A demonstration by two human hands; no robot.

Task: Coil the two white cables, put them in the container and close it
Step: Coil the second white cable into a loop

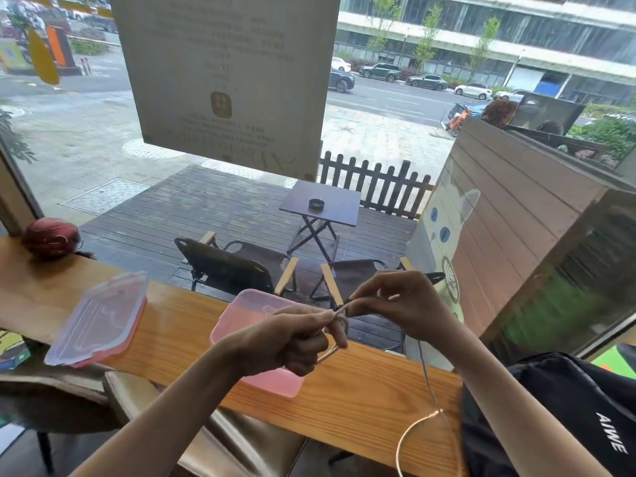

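Observation:
My left hand [292, 342] grips a small coil of white cable [339, 330] above the pink container. My right hand [402, 304] pinches the same cable just right of the coil; its fingers are closed on the strand. The loose tail of the cable [425, 370] drops from my right hand and loops [409, 432] over the counter's near edge. The open pink container [234, 318] stands on the wooden counter [361, 394], partly hidden by my left hand. Its clear lid [99, 318] lies apart at the left. I see only one cable.
A red helmet [51, 237] rests at the counter's far left. A black bag [564, 418] lies at the right end. A brown stool seat [220, 438] sits below the counter. Directly behind the counter is a window.

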